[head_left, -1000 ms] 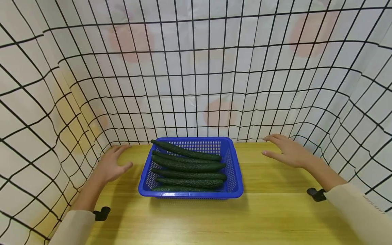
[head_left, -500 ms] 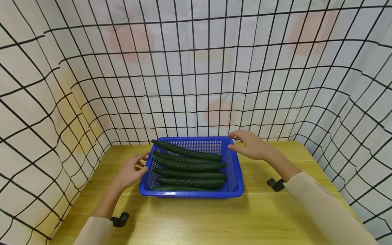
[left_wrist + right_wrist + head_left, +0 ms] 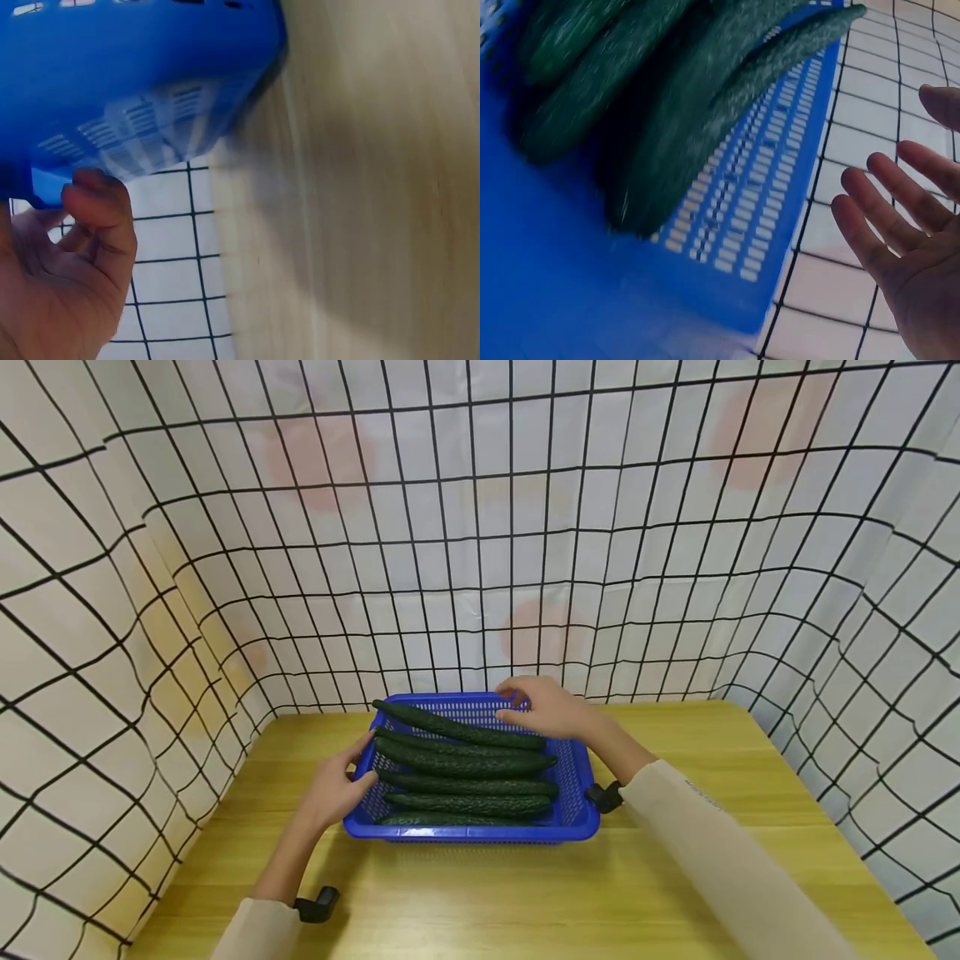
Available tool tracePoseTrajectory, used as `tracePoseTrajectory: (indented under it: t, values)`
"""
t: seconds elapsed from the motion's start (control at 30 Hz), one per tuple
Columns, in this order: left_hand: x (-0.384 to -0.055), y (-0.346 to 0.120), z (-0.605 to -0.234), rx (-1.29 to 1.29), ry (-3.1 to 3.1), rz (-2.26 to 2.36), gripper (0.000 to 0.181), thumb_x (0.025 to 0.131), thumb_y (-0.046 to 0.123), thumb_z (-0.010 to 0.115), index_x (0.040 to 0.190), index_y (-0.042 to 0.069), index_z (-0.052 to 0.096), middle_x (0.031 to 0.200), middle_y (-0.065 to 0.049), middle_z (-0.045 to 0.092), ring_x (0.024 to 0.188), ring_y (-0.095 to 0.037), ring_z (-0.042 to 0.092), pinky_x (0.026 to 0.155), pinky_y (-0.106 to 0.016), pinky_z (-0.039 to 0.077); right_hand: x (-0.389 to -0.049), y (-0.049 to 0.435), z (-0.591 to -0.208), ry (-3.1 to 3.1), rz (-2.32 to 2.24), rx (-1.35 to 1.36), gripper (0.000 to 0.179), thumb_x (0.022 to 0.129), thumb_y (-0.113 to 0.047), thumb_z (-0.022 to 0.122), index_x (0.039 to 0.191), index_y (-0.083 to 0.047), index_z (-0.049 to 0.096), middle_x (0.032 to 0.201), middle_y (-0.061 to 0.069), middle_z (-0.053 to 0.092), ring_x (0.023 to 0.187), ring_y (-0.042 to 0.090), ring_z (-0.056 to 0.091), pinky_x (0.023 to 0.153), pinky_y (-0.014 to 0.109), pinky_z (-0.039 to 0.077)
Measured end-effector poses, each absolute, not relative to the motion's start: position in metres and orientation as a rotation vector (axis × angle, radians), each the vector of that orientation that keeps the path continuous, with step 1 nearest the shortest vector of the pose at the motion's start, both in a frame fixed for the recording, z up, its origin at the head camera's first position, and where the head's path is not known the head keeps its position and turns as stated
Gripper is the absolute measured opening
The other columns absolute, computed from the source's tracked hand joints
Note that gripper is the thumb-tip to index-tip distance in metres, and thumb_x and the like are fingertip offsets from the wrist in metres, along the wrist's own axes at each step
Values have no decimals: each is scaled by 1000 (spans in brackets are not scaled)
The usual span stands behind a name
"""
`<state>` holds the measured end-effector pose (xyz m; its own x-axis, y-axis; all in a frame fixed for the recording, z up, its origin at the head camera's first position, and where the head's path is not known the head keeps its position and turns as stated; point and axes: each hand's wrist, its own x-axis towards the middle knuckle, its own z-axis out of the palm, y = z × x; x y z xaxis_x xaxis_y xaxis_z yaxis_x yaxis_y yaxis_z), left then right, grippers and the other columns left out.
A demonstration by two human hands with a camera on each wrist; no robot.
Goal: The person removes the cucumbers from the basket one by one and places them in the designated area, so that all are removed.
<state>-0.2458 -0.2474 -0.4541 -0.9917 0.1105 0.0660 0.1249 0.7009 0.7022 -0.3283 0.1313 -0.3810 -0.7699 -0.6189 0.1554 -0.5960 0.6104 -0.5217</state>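
Note:
Several dark green cucumbers lie side by side in a blue plastic basket with slotted walls. My left hand is at the basket's left rim, thumb and fingers curled about the edge; the left wrist view shows that hand below the rim, its far fingers partly hidden. Over the back right part of the basket hovers my right hand, near the rearmost cucumber and holding nothing. Its fingers look spread and relaxed in the right wrist view, apart from the cucumbers.
The basket stands on a yellow wooden table. Black grid netting over pale printed sheeting rises behind it and at both sides. A small black device is worn on the left wrist, another on the right.
My right hand has swept left from beyond the basket's right side to above its back part. The left hand has moved right, up to the left rim. The cucumbers lie as before.

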Motion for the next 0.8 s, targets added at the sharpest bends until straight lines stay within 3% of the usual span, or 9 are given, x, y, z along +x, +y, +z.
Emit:
tracePoseTrajectory:
  t: [0.2,0.47,0.8]
  values:
    - [-242,-240,-452,-88,-2869,-1287,70,98,22,54,163,27,31,140,-28,59,111,-36,66,80,-41,60,-337,102,-390,2715,-858,-1052,53,103,-37,61,143,-3,56,138,16,64,120,30,64,99,46,54]
    - [-244,-233,-455,15,-2816,-1379,67,97,22,56,161,29,37,133,-28,64,92,-27,67,68,-32,56,-345,82,-406,2684,-813,-967,56,100,-37,66,145,-6,55,139,15,62,124,30,62,103,47,52]
    - [-241,-233,-458,76,-2684,-1648,65,98,17,56,159,31,41,127,-29,65,81,-24,70,64,-36,60,-347,72,-432,2696,-685,-946,58,98,-38,68,146,-7,56,141,14,62,129,31,59,107,49,50]
